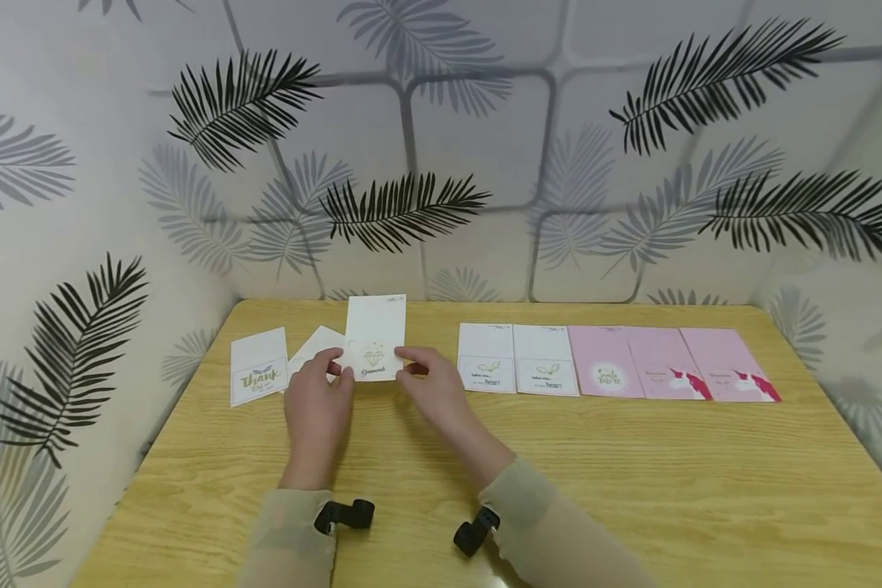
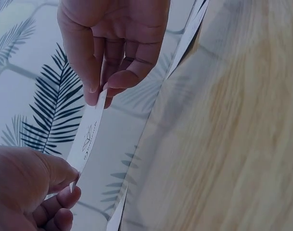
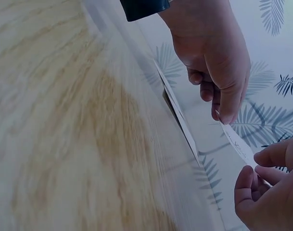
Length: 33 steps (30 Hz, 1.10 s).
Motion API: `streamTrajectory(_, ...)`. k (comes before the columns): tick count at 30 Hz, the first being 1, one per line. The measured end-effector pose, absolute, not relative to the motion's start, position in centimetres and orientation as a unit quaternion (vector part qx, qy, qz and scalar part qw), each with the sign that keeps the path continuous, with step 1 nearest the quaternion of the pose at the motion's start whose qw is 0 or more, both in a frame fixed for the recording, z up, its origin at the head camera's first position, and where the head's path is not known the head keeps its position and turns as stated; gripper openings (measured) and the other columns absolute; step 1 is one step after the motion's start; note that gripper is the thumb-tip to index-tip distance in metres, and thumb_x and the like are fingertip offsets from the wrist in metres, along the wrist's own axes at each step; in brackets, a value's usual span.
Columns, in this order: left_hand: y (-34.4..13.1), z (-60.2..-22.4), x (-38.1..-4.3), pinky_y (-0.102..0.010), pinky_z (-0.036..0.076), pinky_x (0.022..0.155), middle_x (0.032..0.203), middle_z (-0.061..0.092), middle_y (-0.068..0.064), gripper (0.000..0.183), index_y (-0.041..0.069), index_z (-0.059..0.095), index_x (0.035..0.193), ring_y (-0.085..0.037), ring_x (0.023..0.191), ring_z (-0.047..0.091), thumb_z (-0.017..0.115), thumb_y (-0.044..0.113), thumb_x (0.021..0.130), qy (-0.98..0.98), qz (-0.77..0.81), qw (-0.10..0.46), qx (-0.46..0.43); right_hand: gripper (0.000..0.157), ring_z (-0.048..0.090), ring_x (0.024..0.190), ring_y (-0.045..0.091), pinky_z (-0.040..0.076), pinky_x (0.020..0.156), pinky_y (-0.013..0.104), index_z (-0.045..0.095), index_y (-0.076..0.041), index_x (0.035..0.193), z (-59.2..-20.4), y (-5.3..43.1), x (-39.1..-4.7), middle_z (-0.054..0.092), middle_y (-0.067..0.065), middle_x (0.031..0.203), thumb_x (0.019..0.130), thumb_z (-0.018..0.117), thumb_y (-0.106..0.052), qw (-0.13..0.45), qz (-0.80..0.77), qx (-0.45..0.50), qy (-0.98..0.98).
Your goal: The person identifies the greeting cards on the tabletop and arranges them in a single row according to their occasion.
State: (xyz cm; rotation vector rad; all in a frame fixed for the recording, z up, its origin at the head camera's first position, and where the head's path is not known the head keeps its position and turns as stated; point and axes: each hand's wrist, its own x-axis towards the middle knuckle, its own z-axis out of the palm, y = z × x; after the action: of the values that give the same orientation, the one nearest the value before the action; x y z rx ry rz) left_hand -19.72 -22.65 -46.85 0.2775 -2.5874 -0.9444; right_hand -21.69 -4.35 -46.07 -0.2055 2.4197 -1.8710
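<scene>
Between both hands is a white card (image 1: 376, 327) with a gold diamond drawing and black lettering. My left hand (image 1: 316, 404) pinches its lower left edge between thumb and fingers. At the opposite edge, my right hand (image 1: 437, 388) pinches the card the same way. The left wrist view shows the card (image 2: 88, 132) nearly edge-on, off the tabletop. Another white card (image 1: 314, 343) lies tilted behind my left hand, which partly hides it. A white card with gold "Thank you" lettering (image 1: 259, 367) lies farther left.
To the right, a row holds two white heart-lettered cards (image 1: 487, 359), a pink "smile more" card (image 1: 606, 363) and two pink unicorn cards (image 1: 731, 363). All lie on the wood-grain table (image 1: 632, 490). A leaf-patterned wall covering (image 1: 478, 147) rises behind its far edge.
</scene>
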Motion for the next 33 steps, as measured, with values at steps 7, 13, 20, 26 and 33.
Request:
streamTrajectory(7, -20.7, -46.6, -20.3, -0.055, 0.049, 0.085, 0.107, 0.076, -0.013, 0.035, 0.003, 0.073, 0.137, -0.042, 0.098, 0.066, 0.074, 0.011, 0.103, -0.918, -0.338, 0.195, 0.071, 0.041, 0.066, 0.111, 0.024, 0.056, 0.084, 0.034, 0.076, -0.011, 0.14, -46.4, -2.4, -22.0, 0.071, 0.007, 0.129, 0.101, 0.069, -0.002, 0.014, -0.603, -0.059, 0.796)
streamTrajectory(13, -19.2, -46.5, -20.8, -0.056, 0.048, 0.089, 0.106, 0.076, -0.013, 0.034, 0.003, 0.075, 0.135, -0.043, 0.101, 0.066, 0.074, 0.012, 0.102, -0.917, -0.344, 0.196, 0.056, 0.042, 0.067, 0.11, 0.024, 0.058, 0.086, 0.035, 0.075, -0.007, 0.14, -46.7, -1.0, -22.2, 0.07, 0.01, 0.13, 0.099, 0.069, 0.003, -0.015, -0.596, -0.057, 0.8)
streamTrajectory(20, -17.7, -47.0, -21.4, -0.056, 0.05, 0.09, 0.107, 0.075, -0.011, 0.034, 0.004, 0.075, 0.136, -0.041, 0.101, 0.066, 0.074, 0.015, 0.104, -0.922, -0.334, 0.186, 0.053, 0.041, 0.067, 0.107, 0.024, 0.06, 0.096, 0.04, 0.075, -0.001, 0.138, -46.7, 0.1, -22.3, 0.057, 0.017, 0.145, 0.099, 0.068, 0.008, -0.04, -0.575, -0.051, 0.816)
streamTrajectory(26, -16.9, -47.6, -21.6, -0.055, 0.052, 0.088, 0.104, 0.076, -0.011, 0.032, 0.005, 0.076, 0.133, -0.039, 0.097, 0.068, 0.076, 0.013, 0.102, -0.929, -0.317, 0.182, 0.049, 0.039, 0.067, 0.104, 0.023, 0.06, 0.094, 0.038, 0.077, 0.0, 0.134, -47.0, 0.6, -22.5, 0.059, 0.017, 0.137, 0.097, 0.068, 0.008, -0.052, -0.535, -0.047, 0.842)
streamTrajectory(33, -16.7, -48.2, -21.7, -0.056, 0.052, 0.087, 0.1, 0.074, -0.011, 0.029, 0.005, 0.078, 0.129, -0.037, 0.092, 0.068, 0.077, 0.012, 0.101, -0.938, -0.296, 0.179, 0.038, 0.034, 0.069, 0.105, 0.024, 0.059, 0.091, 0.04, 0.078, 0.001, 0.131, -47.0, 1.1, -22.5, 0.063, 0.017, 0.134, 0.098, 0.069, 0.005, -0.037, -0.505, -0.064, 0.86)
